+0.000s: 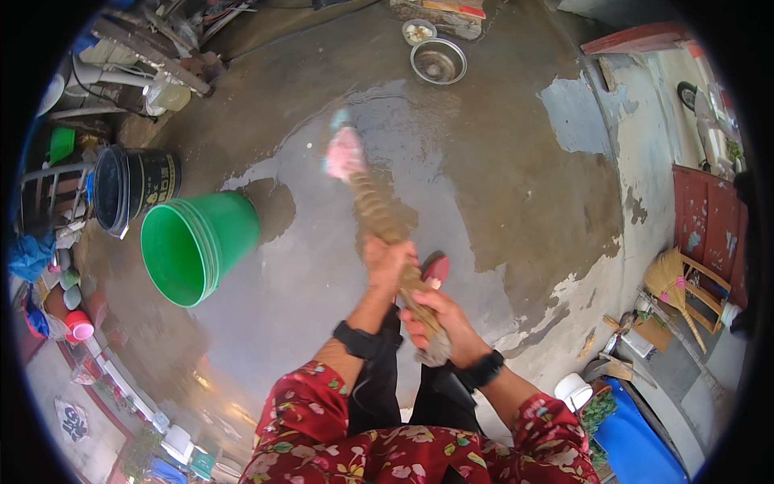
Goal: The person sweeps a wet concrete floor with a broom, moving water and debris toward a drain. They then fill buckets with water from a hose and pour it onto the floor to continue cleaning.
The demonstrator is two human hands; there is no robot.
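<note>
Both my hands grip the thick, ridged tan handle of a broom or mop (380,209). Around its middle is my left hand (388,265); my right hand (438,314) holds it lower, close to the butt end. The far end of the tool has a pink part and a bluish tip, both blurred, against the wet concrete floor (290,327). A green plastic bucket (236,239) lies on its side to the left of the handle. Beyond the tool's far end stands a round metal basin (438,62), beside a small bowl (418,32) with pale contents.
A black bucket (151,181) is behind the green one, near piled boards and jugs at the upper left. Along the right run a peeling wall, a straw broom (665,275), a wooden chair (704,290) and a blue sheet (635,429). Red basins stand at the left edge.
</note>
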